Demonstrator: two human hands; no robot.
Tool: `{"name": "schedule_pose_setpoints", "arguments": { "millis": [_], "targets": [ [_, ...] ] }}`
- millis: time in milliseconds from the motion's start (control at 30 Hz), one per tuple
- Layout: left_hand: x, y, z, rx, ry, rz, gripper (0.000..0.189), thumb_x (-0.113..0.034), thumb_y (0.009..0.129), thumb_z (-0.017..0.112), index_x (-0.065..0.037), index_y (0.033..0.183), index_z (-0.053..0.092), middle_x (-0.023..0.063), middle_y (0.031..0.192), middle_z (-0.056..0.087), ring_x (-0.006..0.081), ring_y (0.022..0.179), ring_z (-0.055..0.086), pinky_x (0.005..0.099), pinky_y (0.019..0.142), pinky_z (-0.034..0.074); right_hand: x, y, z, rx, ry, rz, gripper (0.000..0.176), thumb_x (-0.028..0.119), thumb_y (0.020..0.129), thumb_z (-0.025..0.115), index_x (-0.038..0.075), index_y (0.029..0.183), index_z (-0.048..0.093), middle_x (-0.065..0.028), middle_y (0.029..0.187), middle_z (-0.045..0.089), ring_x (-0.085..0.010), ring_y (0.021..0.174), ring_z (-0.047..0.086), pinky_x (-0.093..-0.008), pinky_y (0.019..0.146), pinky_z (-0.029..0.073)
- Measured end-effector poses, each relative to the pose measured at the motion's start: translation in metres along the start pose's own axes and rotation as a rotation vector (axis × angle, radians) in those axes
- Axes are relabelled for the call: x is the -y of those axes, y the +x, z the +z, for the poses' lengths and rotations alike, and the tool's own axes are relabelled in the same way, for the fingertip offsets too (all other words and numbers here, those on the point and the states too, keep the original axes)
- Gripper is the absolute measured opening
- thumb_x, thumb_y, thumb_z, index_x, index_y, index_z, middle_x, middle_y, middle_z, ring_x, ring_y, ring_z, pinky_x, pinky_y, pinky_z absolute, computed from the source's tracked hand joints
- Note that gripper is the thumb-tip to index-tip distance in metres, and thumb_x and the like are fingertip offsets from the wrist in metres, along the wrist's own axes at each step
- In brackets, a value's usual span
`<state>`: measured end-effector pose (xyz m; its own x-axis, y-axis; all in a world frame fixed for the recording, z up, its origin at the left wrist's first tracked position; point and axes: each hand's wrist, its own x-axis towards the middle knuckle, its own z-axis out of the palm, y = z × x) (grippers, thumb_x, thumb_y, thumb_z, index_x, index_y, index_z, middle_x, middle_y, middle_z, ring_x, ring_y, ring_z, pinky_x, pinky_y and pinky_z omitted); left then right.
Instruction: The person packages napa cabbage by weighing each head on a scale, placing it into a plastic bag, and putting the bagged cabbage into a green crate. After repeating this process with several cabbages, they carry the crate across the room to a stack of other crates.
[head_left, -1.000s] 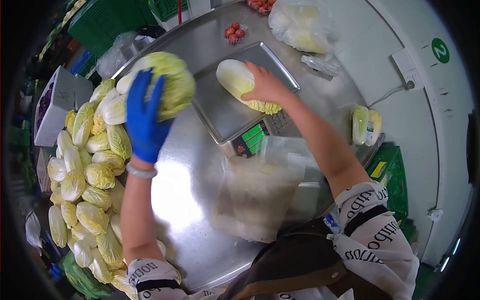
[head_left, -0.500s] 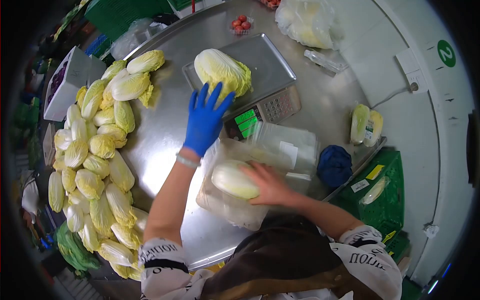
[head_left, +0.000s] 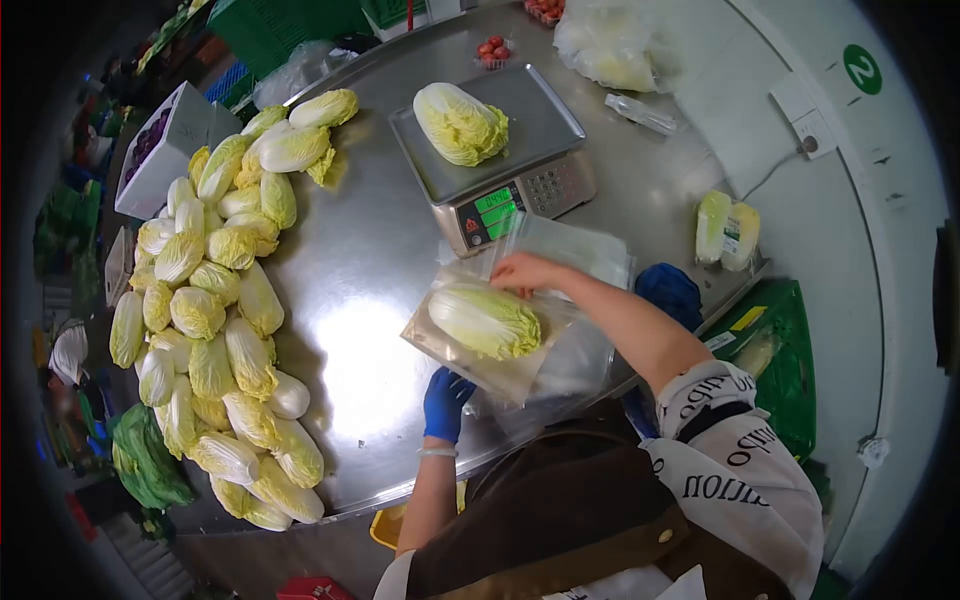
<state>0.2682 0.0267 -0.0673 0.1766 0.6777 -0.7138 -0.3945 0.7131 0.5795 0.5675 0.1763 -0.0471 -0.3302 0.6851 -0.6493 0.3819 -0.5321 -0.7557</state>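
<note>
A napa cabbage [head_left: 485,321] lies on its side on clear plastic bags [head_left: 420,330], its leafy end to the right. My right hand [head_left: 525,273], bare, is just above the cabbage with its fingers curled together at the bag's upper edge. In a blue glove, my left hand [head_left: 447,405] is at the bag's lower left edge; its fingers are bent against the plastic and partly hidden. Beyond them, another napa cabbage [head_left: 460,124] rests on the tray of a digital scale [head_left: 530,195] with a lit green display.
Many napa cabbages [head_left: 213,370] are heaped along the left of the steel table [head_left: 370,250]. More clear bags [head_left: 580,250] lie below the scale. At the right are a dark blue bundle [head_left: 669,297], packed cabbages [head_left: 727,230] and a green crate [head_left: 790,370].
My left hand has left the cabbage on the scale and come down to the bag's near edge. My right hand has let go of the nearer cabbage and moved up; that cabbage now lies uncovered.
</note>
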Motion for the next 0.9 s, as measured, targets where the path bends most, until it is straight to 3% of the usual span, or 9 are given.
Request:
{"name": "schedule_pose_setpoints", "arguments": {
  "millis": [67, 167, 300, 400, 533, 633, 667, 733, 900],
  "targets": [
    [-0.013, 0.001, 0.031, -0.014, 0.12, -0.023, 0.033, -0.028, 0.098, 0.046, -0.007, 0.124, 0.049, 0.01, 0.111, 0.059, 0.0212, 0.097, 0.06, 0.0368, 0.082, 0.052, -0.003, 0.015, 0.03, -0.012, -0.544, -0.153, 0.053, 0.044, 0.077, 0.069, 0.002, 0.108, 0.065, -0.0156, 0.094, 0.068, -0.0273, 0.09, 0.064, -0.0384, 0.079, 0.05],
    [-0.016, 0.006, 0.062, -0.145, 0.464, 0.062, 0.033, -0.029, 0.099, 0.046, -0.006, 0.123, 0.049, 0.0091, 0.106, 0.059, 0.0191, 0.093, 0.058, 0.0337, 0.08, 0.049, 0.012, -0.002, 0.076, -0.106, -0.349, -0.081, 0.078, 0.056, 0.07, 0.072, -0.002, 0.119, 0.054, -0.0199, 0.107, 0.063, -0.0333, 0.097, 0.062, -0.0376, 0.084, 0.049],
    [0.01, 0.002, 0.071, -0.191, 0.706, 0.661, 0.034, -0.017, 0.096, 0.053, 0.001, 0.125, 0.047, 0.0093, 0.102, 0.058, 0.016, 0.089, 0.055, 0.0299, 0.082, 0.046, -0.014, -0.037, 0.105, -0.403, -0.194, -0.215, 0.094, 0.052, 0.066, 0.078, -0.004, 0.13, 0.039, -0.0231, 0.119, 0.056, -0.0354, 0.104, 0.059, -0.038, 0.088, 0.047],
    [-0.002, -0.067, 0.11, 0.071, 0.874, 0.747, 0.043, -0.013, 0.089, 0.062, 0.002, 0.126, 0.046, 0.0119, 0.111, 0.057, 0.0203, 0.09, 0.057, 0.0328, 0.078, 0.046, -0.023, -0.124, 0.062, -0.329, 0.174, -0.207, 0.084, 0.028, 0.067, 0.084, -0.003, 0.131, 0.038, -0.017, 0.129, 0.05, -0.0255, 0.116, 0.052, -0.0362, 0.096, 0.043],
    [0.013, -0.036, 0.082, 0.556, 1.275, 0.867, 0.019, -0.014, 0.08, 0.069, -0.005, 0.097, 0.064, 0.0132, 0.096, 0.06, 0.0322, 0.085, 0.057, 0.0397, 0.075, 0.047, -0.076, -0.243, 0.018, -0.242, 0.77, -0.166, 0.074, 0.022, 0.077, 0.073, 0.001, 0.137, 0.036, -0.0139, 0.125, 0.051, -0.0204, 0.112, 0.052, -0.0347, 0.094, 0.043],
    [0.042, 0.0, 0.062, 0.798, 1.56, 0.913, 0.015, -0.014, 0.075, 0.07, -0.008, 0.087, 0.064, 0.0123, 0.092, 0.06, 0.0337, 0.084, 0.057, 0.0419, 0.071, 0.046, -0.111, -0.307, 0.027, -0.363, 0.784, -0.109, 0.08, 0.02, 0.073, 0.073, 0.001, 0.14, 0.032, -0.0138, 0.126, 0.049, -0.0219, 0.113, 0.051, -0.0351, 0.097, 0.041],
    [0.051, 0.015, 0.056, 0.729, 1.681, 0.975, 0.013, -0.011, 0.07, 0.069, -0.009, 0.083, 0.064, 0.0121, 0.087, 0.059, 0.0329, 0.081, 0.056, 0.0416, 0.068, 0.045, -0.121, -0.324, 0.036, -0.389, 0.763, -0.09, 0.082, 0.02, 0.073, 0.073, 0.001, 0.14, 0.032, -0.0138, 0.126, 0.049, -0.0222, 0.114, 0.05, -0.0352, 0.098, 0.04],
    [0.06, 0.044, 0.051, 0.56, 1.369, 1.082, 0.012, -0.01, 0.07, 0.068, -0.009, 0.081, 0.065, 0.0124, 0.088, 0.06, 0.0322, 0.081, 0.056, 0.0416, 0.071, 0.044, -0.135, -0.343, 0.057, -0.388, 0.768, -0.065, 0.084, 0.022, 0.071, 0.073, 0.001, 0.14, 0.031, -0.0139, 0.125, 0.048, -0.0229, 0.115, 0.049, -0.0352, 0.099, 0.039],
    [0.049, 0.011, 0.088, 0.377, 1.426, 1.113, 0.009, -0.012, 0.072, 0.069, -0.009, 0.08, 0.067, 0.0102, 0.089, 0.064, 0.0317, 0.084, 0.057, 0.0418, 0.076, 0.043, -0.135, -0.351, 0.094, -0.273, 0.756, 0.0, 0.081, 0.024, 0.072, 0.073, 0.002, 0.139, 0.033, -0.0124, 0.125, 0.048, -0.0215, 0.115, 0.048, -0.0327, 0.1, 0.036]
  ]
}}
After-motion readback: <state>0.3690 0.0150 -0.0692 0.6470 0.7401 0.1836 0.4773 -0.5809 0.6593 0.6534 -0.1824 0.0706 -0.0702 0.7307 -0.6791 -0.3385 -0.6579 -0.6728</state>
